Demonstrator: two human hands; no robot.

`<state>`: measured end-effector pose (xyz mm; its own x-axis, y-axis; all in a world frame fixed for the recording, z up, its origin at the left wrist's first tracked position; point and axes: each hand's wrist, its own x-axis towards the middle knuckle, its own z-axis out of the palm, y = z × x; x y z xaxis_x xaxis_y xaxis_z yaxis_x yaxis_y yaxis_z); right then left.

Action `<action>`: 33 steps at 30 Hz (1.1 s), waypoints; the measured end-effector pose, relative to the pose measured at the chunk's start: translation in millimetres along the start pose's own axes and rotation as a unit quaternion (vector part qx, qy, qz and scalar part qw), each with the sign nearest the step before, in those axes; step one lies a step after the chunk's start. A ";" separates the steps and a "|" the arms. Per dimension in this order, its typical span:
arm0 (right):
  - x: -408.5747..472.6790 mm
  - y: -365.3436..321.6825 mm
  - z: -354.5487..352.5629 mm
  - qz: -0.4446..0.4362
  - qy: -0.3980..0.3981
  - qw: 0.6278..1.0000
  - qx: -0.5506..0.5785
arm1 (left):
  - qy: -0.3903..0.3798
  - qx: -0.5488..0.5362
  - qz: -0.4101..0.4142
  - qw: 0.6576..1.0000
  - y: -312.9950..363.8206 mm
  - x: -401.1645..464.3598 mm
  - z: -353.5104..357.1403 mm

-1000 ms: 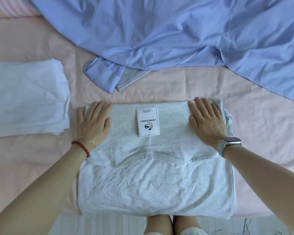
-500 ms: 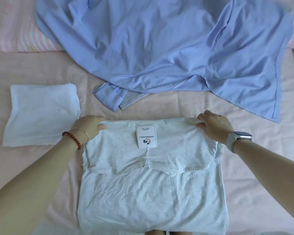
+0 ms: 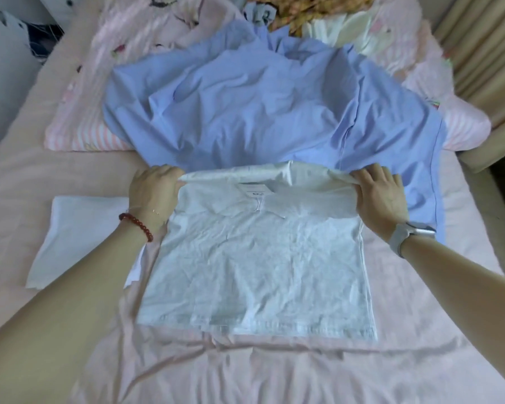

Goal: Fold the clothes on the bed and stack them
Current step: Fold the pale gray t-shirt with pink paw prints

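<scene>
A light grey T-shirt (image 3: 257, 263), partly folded, lies in the middle of the pink bed (image 3: 245, 371). Its far edge is lifted off the bed and curls toward me over a white paper tag (image 3: 254, 190). My left hand (image 3: 153, 192) grips the far left corner of that edge. At the far right corner my right hand (image 3: 379, 193) grips the same edge. A folded white garment (image 3: 79, 237) lies flat to the left, partly under my left forearm. Behind the T-shirt spreads an unfolded blue shirt (image 3: 254, 112).
A pink striped pillow (image 3: 79, 135) and a crumpled pink quilt (image 3: 164, 27) lie at the head of the bed, with more loose clothes (image 3: 312, 13) behind. Beige curtains (image 3: 484, 53) hang at the right; a wooden ledge (image 3: 490, 153) borders the bed there.
Both hands went from pressing flat on the T-shirt's far corners to gripping them, and have lifted the far edge. The view has tilted up, showing more of the bed.
</scene>
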<state>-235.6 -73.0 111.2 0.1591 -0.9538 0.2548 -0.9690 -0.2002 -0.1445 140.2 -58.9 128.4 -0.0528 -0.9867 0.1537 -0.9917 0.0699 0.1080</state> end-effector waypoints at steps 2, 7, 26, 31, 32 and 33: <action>-29.2 1.7 3.1 -0.038 0.002 0.999 0.002 | -0.014 0.005 0.046 0.999 -3.3 -23.3 6.6; -142.7 5.4 27.2 -0.113 -0.078 0.991 0.004 | -0.050 0.023 0.132 0.990 -18.9 -120.7 41.2; -237.5 -30.7 72.5 0.000 -0.194 0.981 -0.002 | -0.280 0.005 -0.038 0.959 4.1 -220.1 97.8; -207.9 -77.8 102.6 -0.029 -0.224 0.974 -0.004 | -0.223 -0.007 -0.012 0.975 41.1 -185.6 124.7; -198.9 -85.2 110.7 -0.030 -0.226 0.974 0.000 | -0.229 -0.010 -0.037 0.973 40.7 -175.8 134.8; -188.2 -92.6 118.5 -0.036 -0.227 0.973 0.009 | -0.238 -0.004 -0.063 0.969 37.0 -165.9 144.4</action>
<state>-153.4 98.5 -36.6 0.2972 -0.9370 -0.1833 -0.9495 -0.2699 -0.1602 95.4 86.2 -34.9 0.0189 -0.9434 -0.3311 -0.9929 -0.0567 0.1050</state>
